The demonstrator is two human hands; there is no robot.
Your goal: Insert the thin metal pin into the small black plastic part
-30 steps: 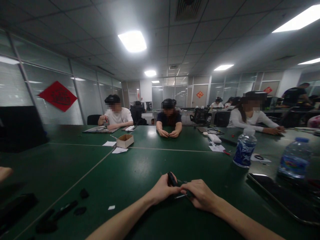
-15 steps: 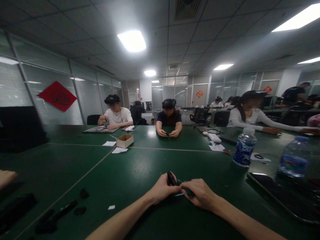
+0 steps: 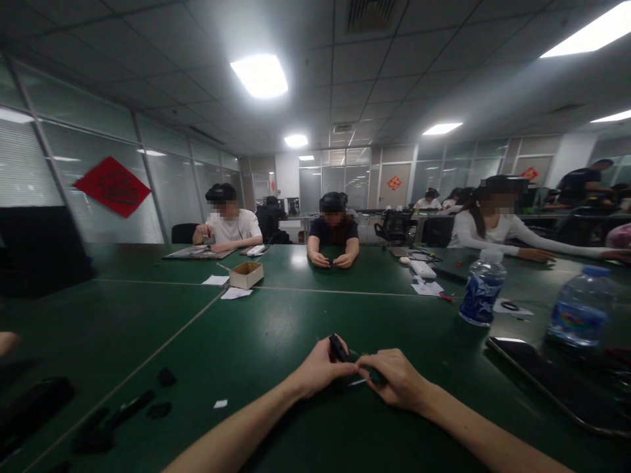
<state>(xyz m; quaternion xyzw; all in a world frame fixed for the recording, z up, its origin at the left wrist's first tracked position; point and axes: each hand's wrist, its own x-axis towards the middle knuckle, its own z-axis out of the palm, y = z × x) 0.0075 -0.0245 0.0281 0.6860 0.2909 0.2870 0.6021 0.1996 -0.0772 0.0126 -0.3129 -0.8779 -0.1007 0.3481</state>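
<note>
Both my hands meet low in the middle of the view, over the green table (image 3: 256,328). My left hand (image 3: 318,373) pinches a small black part (image 3: 338,347) that sticks up above its fingers. My right hand (image 3: 397,381) is closed right next to it, fingertips against a thin light strip (image 3: 359,382) and the dark lower end of the same part. What the right fingers grip is too small and dark to make out.
Two water bottles (image 3: 482,287) (image 3: 580,307) and a dark tablet (image 3: 557,384) lie at the right. Small black pieces (image 3: 128,412) and a white scrap (image 3: 221,403) sit at the left, with another person's hand (image 3: 7,341). A cardboard box (image 3: 246,274) and seated people are across the table.
My hands stay together on the black part, with only slight shifts of the fingers. The person at the far right has stretched an arm out along the table.
</note>
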